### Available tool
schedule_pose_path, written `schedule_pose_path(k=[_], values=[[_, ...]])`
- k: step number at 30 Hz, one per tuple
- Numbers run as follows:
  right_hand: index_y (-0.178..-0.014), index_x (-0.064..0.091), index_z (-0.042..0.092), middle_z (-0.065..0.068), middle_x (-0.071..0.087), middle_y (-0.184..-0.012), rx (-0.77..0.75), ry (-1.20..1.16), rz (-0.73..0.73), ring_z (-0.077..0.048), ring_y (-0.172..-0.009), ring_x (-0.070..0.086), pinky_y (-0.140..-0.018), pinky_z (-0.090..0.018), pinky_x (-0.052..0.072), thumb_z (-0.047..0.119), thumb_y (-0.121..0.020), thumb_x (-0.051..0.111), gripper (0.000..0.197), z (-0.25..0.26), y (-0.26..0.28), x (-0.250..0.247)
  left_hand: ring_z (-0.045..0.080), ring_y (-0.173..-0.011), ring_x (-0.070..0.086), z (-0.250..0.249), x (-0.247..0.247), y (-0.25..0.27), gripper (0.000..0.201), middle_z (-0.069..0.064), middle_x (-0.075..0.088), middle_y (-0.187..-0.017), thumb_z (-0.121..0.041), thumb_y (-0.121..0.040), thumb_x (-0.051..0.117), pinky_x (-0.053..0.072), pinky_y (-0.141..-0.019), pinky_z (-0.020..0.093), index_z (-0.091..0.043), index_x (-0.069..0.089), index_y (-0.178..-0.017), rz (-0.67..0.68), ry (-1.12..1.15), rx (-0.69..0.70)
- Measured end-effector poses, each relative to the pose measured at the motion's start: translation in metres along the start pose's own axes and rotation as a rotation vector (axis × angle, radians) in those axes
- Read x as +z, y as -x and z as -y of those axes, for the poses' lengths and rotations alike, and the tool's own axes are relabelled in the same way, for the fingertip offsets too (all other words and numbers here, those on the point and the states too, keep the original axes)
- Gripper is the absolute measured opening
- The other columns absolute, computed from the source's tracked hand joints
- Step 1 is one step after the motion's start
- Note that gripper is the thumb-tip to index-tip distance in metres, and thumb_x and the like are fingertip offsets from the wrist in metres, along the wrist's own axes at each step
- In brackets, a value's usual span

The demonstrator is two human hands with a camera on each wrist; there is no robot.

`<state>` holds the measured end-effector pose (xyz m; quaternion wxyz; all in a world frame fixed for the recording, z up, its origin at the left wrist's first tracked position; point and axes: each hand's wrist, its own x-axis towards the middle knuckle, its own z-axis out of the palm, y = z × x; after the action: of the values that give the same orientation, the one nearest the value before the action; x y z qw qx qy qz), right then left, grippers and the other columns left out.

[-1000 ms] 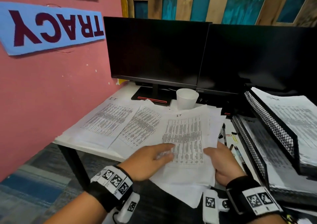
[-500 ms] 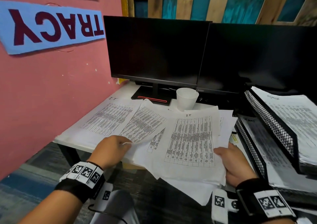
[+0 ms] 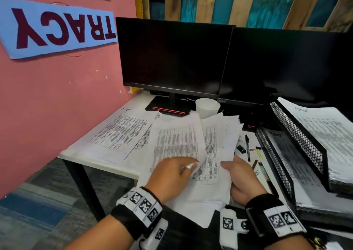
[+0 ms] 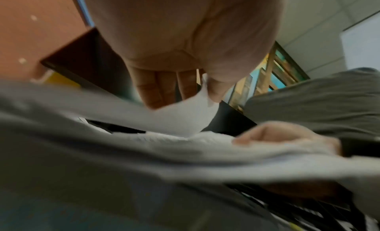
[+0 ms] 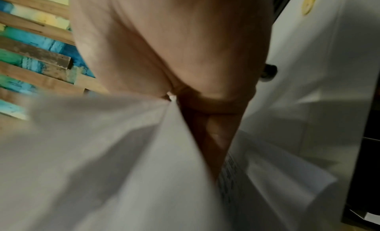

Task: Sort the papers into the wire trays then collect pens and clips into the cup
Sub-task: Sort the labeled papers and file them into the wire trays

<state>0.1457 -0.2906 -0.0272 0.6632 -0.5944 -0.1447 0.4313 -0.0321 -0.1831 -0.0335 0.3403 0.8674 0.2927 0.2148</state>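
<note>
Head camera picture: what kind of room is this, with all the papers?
Most likely an office desk. Two dark monitors stand side by side at the back, printed papers cover the desk, and black wire trays on the right hold more sheets.

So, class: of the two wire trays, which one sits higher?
The upper wire tray, farther right, its sheet headed by handwriting; the lower wire tray sits beneath, nearer the pens.

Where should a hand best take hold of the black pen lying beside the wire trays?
Pinch the black pen at mid-barrel from above, fingers across its width. It lies flat on the desk, with the lower wire tray on its right and a binder clip on its left.
</note>
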Motion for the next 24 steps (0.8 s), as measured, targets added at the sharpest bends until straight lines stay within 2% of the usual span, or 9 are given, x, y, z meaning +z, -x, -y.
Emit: schedule_pose_path(k=[3,5,7,10,14,17,20,22,24], values=[[-0.11,0.071,0.006,-0.016,0.081,-0.093,-0.001,-0.028,0.019,-0.029,-0.077,0.08,-0.06,-0.039,0.064,-0.014,-0.099,0.039,0.039,0.003,0.004,0.0,-0.008,-0.08,0.065,-0.002,0.015,0.005,0.027,-0.023,0.077,-0.104,-0.042,-0.104,0.056,0.052,-0.078,0.018,-0.04,0.075,-0.123,-0.002,0.001,0.063],[-0.118,0.07,0.006,-0.017,0.08,-0.104,-0.019,-0.023,0.014,-0.033,-0.09,0.079,-0.074,-0.044,0.065,-0.001,-0.105,0.046,0.028,0.001,0.003,-0.002,-0.011,-0.086,0.065,-0.002,0.022,0.007,0.027,-0.025,0.076,-0.107,-0.042,-0.104,0.055,0.052,-0.082,0.018,-0.039,0.075,-0.123,0.048,0.003,0.108],[-0.127,0.067,0.008,-0.017,0.078,-0.114,-0.023,0.055,0.037,-0.036,-0.103,0.076,-0.094,-0.054,0.059,0.007,-0.105,0.054,0.025,-0.005,0.0,-0.002,-0.008,-0.112,0.064,-0.001,0.027,0.009,0.028,-0.024,0.07,-0.13,-0.037,-0.103,0.056,0.051,-0.101,0.02,-0.038,0.074,-0.124,0.165,0.003,0.164],[-0.118,0.072,0.01,-0.013,0.081,-0.104,-0.07,0.271,0.006,-0.037,-0.1,0.076,-0.096,-0.062,0.057,-0.009,-0.095,0.059,0.032,-0.016,-0.003,0.0,-0.012,-0.112,0.06,-0.002,0.028,0.012,0.028,-0.022,0.06,-0.145,-0.037,-0.103,0.059,0.044,-0.11,0.017,-0.039,0.073,-0.128,0.348,-0.018,0.203],[-0.116,0.072,0.012,-0.012,0.081,-0.105,-0.112,0.293,-0.043,-0.035,-0.1,0.077,-0.095,-0.062,0.057,-0.015,-0.09,0.054,0.042,-0.011,-0.004,-0.007,-0.014,-0.125,0.051,0.001,0.002,0.01,0.038,-0.028,0.05,-0.15,-0.05,-0.098,0.063,0.035,-0.114,0.011,-0.043,0.065,-0.136,0.433,0.13,0.051],[-0.122,0.07,0.012,-0.01,0.08,-0.109,-0.162,0.242,-0.028,-0.031,-0.102,0.077,-0.095,-0.057,0.058,-0.012,-0.095,0.056,0.038,0.006,0.001,-0.013,-0.001,-0.147,0.031,0.013,-0.027,0.003,0.059,-0.023,0.029,-0.165,-0.06,-0.095,0.056,0.028,-0.125,0.03,-0.052,0.039,-0.152,0.257,0.135,-0.036],[-0.124,0.069,0.012,-0.011,0.079,-0.115,-0.219,0.209,0.048,-0.032,-0.107,0.076,-0.098,-0.056,0.057,-0.009,-0.097,0.059,0.035,0.023,0.011,-0.009,-0.006,-0.125,0.053,0.021,-0.052,-0.007,0.085,-0.032,0.034,-0.153,-0.043,-0.095,0.068,0.047,-0.112,0.042,-0.05,0.013,-0.159,0.001,0.259,-0.174],[-0.124,0.069,0.008,-0.014,0.078,-0.116,-0.227,0.195,0.12,-0.034,-0.108,0.075,-0.098,-0.056,0.056,-0.008,-0.096,0.061,0.033,0.028,0.016,-0.001,-0.004,-0.114,0.066,0.03,-0.061,-0.014,0.087,-0.027,0.056,-0.143,-0.035,-0.092,0.076,0.053,-0.107,0.044,-0.048,0.02,-0.157,-0.12,0.427,-0.208],[-0.121,0.071,0.006,-0.013,0.079,-0.114,-0.253,0.252,0.138,-0.032,-0.107,0.076,-0.098,-0.055,0.057,-0.003,-0.095,0.065,0.028,0.026,0.018,0.011,0.014,-0.12,0.069,0.032,-0.066,-0.019,0.074,-0.01,0.069,-0.136,-0.03,-0.09,0.078,0.049,-0.11,0.054,-0.032,0.039,-0.153,-0.208,0.589,-0.22]])
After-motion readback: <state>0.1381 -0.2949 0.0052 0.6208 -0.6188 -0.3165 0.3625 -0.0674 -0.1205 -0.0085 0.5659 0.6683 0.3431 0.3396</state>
